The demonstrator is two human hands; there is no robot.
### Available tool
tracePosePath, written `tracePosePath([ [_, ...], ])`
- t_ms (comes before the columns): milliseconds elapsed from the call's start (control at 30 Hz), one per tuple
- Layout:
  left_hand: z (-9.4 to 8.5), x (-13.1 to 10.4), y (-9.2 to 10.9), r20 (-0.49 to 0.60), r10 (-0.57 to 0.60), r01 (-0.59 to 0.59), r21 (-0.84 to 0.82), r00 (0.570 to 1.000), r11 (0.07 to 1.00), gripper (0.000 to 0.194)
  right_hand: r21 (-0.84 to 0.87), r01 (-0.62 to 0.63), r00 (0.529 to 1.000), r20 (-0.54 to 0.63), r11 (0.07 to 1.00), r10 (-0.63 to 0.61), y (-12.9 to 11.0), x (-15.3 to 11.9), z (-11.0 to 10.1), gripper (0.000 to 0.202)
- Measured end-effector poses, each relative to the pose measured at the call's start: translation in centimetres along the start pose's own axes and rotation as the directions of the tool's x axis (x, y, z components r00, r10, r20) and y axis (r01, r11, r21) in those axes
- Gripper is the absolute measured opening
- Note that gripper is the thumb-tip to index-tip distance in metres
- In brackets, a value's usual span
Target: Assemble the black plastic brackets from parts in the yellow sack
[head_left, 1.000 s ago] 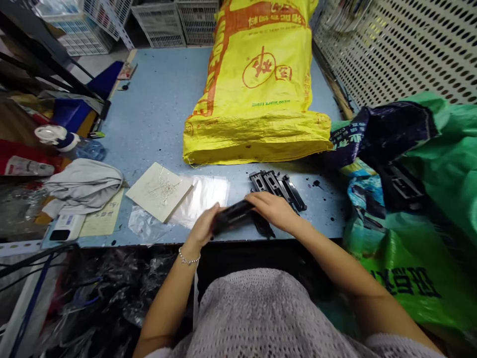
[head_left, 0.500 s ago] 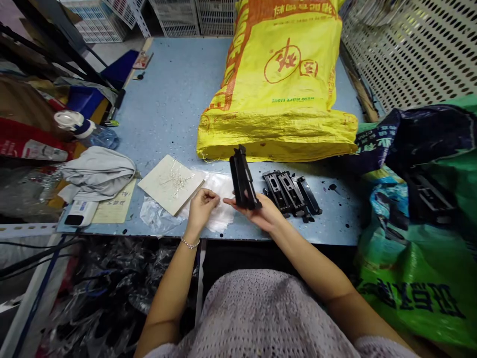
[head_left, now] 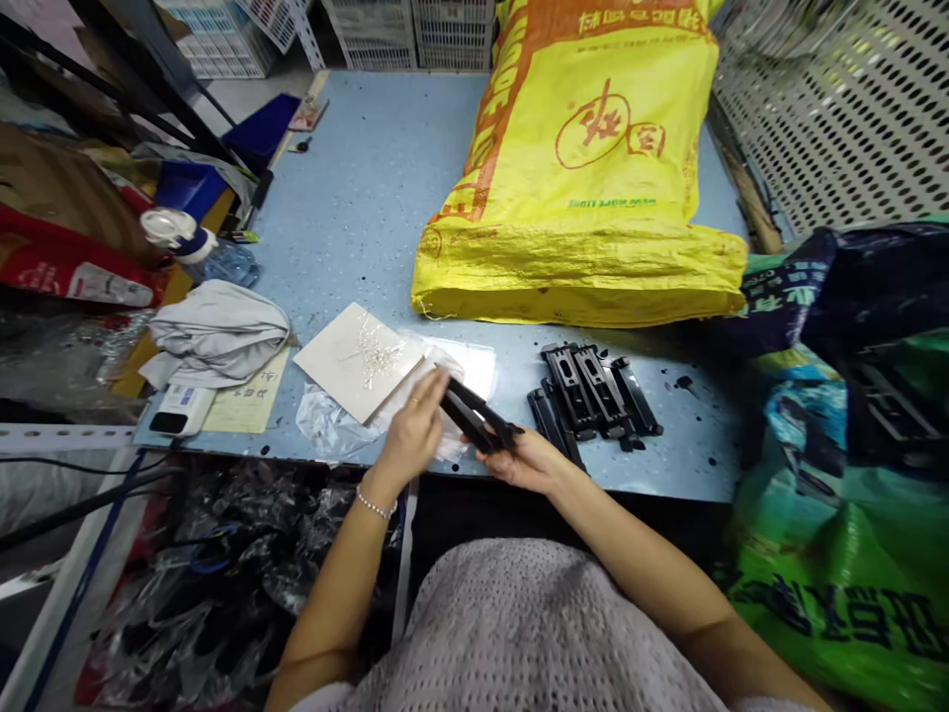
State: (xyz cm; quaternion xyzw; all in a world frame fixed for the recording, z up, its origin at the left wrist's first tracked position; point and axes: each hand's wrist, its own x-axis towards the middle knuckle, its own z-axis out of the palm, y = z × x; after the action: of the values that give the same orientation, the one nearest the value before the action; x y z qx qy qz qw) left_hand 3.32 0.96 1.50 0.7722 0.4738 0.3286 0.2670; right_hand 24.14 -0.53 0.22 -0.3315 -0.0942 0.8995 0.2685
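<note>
A long, narrow black plastic part [head_left: 469, 413] lies tilted over the table's front edge, its near end in my right hand [head_left: 523, 460], fingers closed beneath it. My left hand [head_left: 412, 435] reaches the far-left end of that part. Its fingers are pressed together against or right beside this end, and whatever they pinch is hidden. Left of the hands, a pale square board [head_left: 356, 361] carries a scatter of tiny shiny pieces [head_left: 378, 354]. To the right, several similar black parts [head_left: 589, 391] lie in a loose group on the blue table [head_left: 356, 198].
A big yellow woven sack [head_left: 578, 227] covers the back right of the table. Clear plastic film [head_left: 322, 420] lies under the board. A grey cloth [head_left: 218, 331], a white device [head_left: 182, 410] and a bottle [head_left: 200, 247] are at left. A green bag [head_left: 837, 593] stands at right.
The black part has been lowered and tilted toward the left. My left hand has come up to its far end. Another black part now shows at the left of the group.
</note>
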Motion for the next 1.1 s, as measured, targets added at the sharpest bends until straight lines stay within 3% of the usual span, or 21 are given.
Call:
tracePosePath([
  [67, 0.2, -1.4, 1.2, 0.064, 0.102, -0.101, -0.017, 0.993, 0.995, 0.073, -0.044, 0.062, 0.998, -0.015, 0.997, -0.063, -0.1, 0.9, 0.5, 0.014],
  [133, 0.1, -2.8, 1.6, 0.029, 0.089, -0.089, -0.016, 0.996, 0.996, 0.072, -0.076, 0.083, 0.996, 0.019, 0.994, -0.082, -0.2, 1.0, 1.1, 0.015],
  [267, -0.9, -5.0, 0.7, -0.183, 0.003, 0.017, 0.112, 0.983, 0.994, 0.074, 0.022, -0.117, 0.971, 0.214, 0.993, 0.11, 0.2, 0.4, 1.7, 0.03],
  [333, -0.9, -5.8, 0.6, -0.214, 0.034, 0.003, 0.17, 0.976, 0.986, 0.079, -0.012, -0.174, 0.951, 0.258, 0.985, 0.171, 0.8, 0.6, 1.9, 0.033],
  [400, -0.6, -6.4, 1.1, -0.177, 0.086, -0.053, 0.186, 0.981, 0.981, 0.081, -0.131, -0.112, 0.971, 0.194, 0.985, 0.137, 1.6, 1.1, 2.2, 0.031],
  [433, -0.3, -6.6, 1.6, -0.13, 0.107, -0.084, 0.173, 0.986, 0.981, 0.081, -0.232, -0.031, 0.99, 0.129, 0.972, 0.062, 1.9, 1.3, 2.4, 0.03],
  [467, -0.2, -6.8, 2.3, -0.065, 0.118, -0.108, 0.143, 0.991, 0.984, 0.081, -0.362, 0.073, 0.997, 0.062, 0.929, -0.054, 2.2, 1.4, 2.6, 0.029],
  [533, -0.4, -7.3, 3.8, 0.074, 0.104, -0.109, 0.055, 0.992, 0.993, 0.079, -0.646, 0.253, 0.944, 0.003, 0.72, -0.329, 2.8, 1.1, 3.4, 0.027],
  [600, -1.8, -8.1, 5.6, 0.152, 0.048, -0.047, -0.011, 0.987, 0.999, 0.077, -0.811, 0.325, 0.89, 0.089, 0.487, -0.446, 3.3, 0.2, 4.3, 0.025],
  [633, -2.7, -8.8, 6.6, 0.176, 0.002, 0.002, -0.024, 0.984, 1.0, 0.075, -0.835, 0.348, 0.895, 0.161, 0.426, -0.417, 3.6, -0.4, 4.7, 0.026],
  [700, -5.0, -10.8, 8.2, 0.232, -0.131, 0.141, -0.031, 0.964, 0.989, 0.065, -0.838, 0.39, 0.918, 0.326, 0.382, -0.224, 3.9, -1.6, 5.1, 0.031],
  [767, -7.0, -13.4, 8.4, 0.305, -0.305, 0.327, -0.025, 0.902, 0.945, 0.049, -0.838, 0.414, 0.903, 0.428, 0.356, -0.044, 4.0, -2.4, 4.8, 0.035],
  [833, -8.5, -16.2, 6.4, 0.29, -0.494, 0.514, 0.011, 0.819, 0.858, 0.038, -0.857, 0.377, 0.915, 0.403, 0.352, 0.002, 3.8, -2.6, 3.9, 0.038],
  [933, -10.7, -19.5, -0.4, 0.041, -0.744, 0.73, 0.161, 0.667, 0.664, 0.024, -0.849, 0.241, 0.969, 0.234, 0.471, -0.074, 3.5, -2.3, 2.2, 0.041],
  [1033, -14.1, -20.6, -8.0, -0.226, -0.825, 0.844, 0.286, 0.519, 0.453, 0.015, -0.815, 0.192, 0.981, 0.144, 0.547, -0.13, 3.3, -2.2, 1.4, 0.042],
  [1100, -16.6, -20.2, -11.5, -0.353, -0.817, 0.877, 0.335, 0.456, 0.345, 0.013, -0.829, 0.22, 0.974, 0.159, 0.514, -0.161, 3.1, -2.6, 1.3, 0.04],
])
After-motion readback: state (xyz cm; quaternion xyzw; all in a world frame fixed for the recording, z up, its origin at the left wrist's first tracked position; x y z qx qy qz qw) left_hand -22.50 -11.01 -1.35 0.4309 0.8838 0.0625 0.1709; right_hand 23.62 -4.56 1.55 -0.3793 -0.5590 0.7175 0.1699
